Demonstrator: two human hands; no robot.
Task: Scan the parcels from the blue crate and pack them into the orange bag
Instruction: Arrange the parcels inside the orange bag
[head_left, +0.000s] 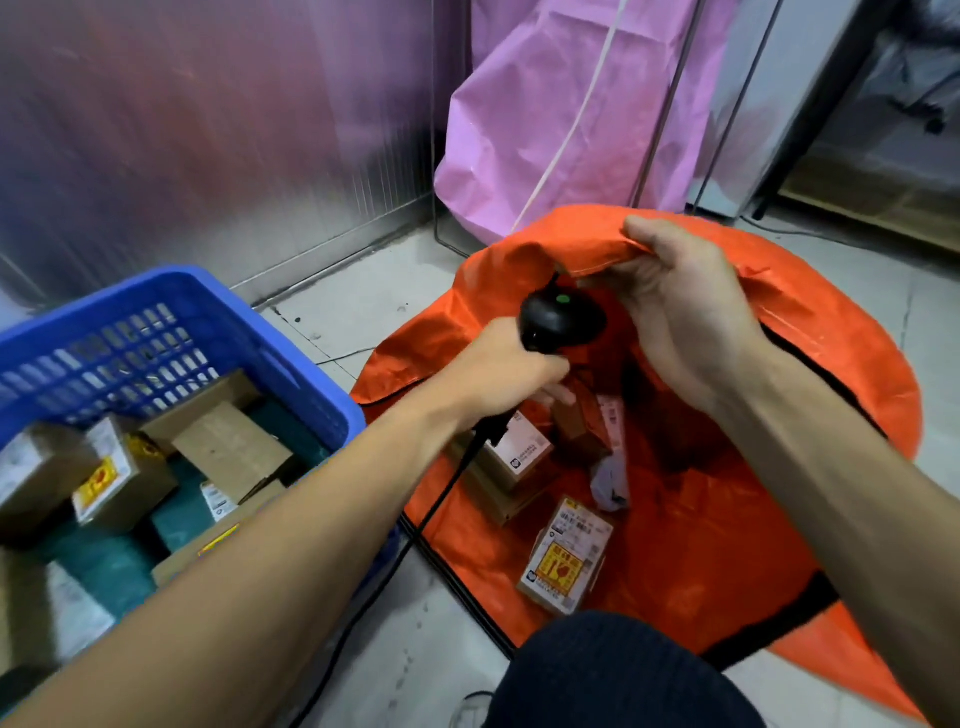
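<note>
One big orange bag (727, 530) sprawls on the floor (374, 291) at right, a few parcels (566, 556) already inside; the blue crate (291, 358) at left holds plenty more boxes (124, 478). Right hand (685, 317) pinches the bag's far rim, lifting it; keep that mouth high and wide, I'd say. Left hand (514, 374) is wrapped round the black scanner (561, 322) over the opening. Its cable (441, 499) trails across the bag's near-left edge and could snag.
</note>
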